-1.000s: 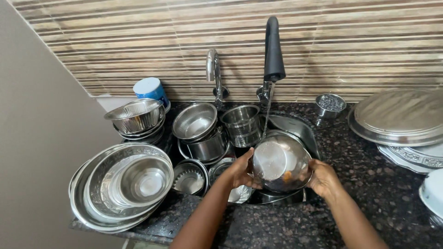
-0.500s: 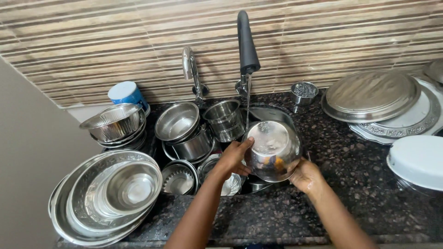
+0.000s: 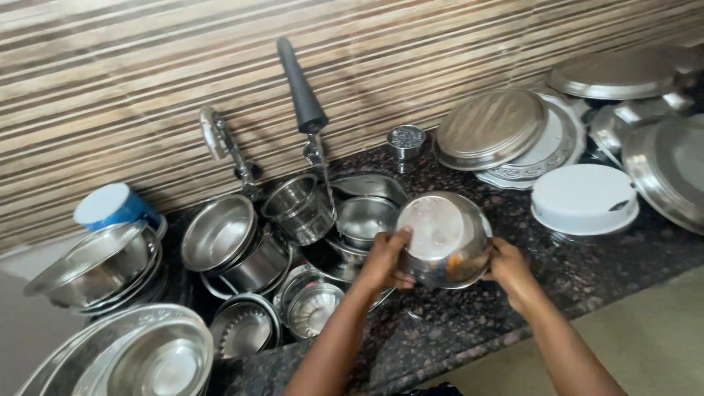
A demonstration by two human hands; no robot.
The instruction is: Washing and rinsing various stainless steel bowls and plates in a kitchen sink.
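Over the front edge of the dark speckled surface (image 3: 587, 268), both hands are on one steel bowl (image 3: 444, 238) — left hand (image 3: 383, 262) clasping its left rim, right hand (image 3: 511, 271) cupped on the right side, so each grip is closed on that bowl, tilted with its inside toward the camera and some orange residue low in it. Just behind it, one black-handled tap (image 3: 301, 86) runs a thin stream down beside two steel vessels in the sink (image 3: 367, 216). Left of them, a stack of steel pots (image 3: 227, 242), and one blue-and-white container (image 3: 114, 207) near the wall. Bottom left, nested steel plates (image 3: 139, 356). Off to the right — one white lidded dish (image 3: 584, 198), one small steel cup (image 3: 405, 139), several large steel lids (image 3: 490, 128) leaning together; I can't count them surely.
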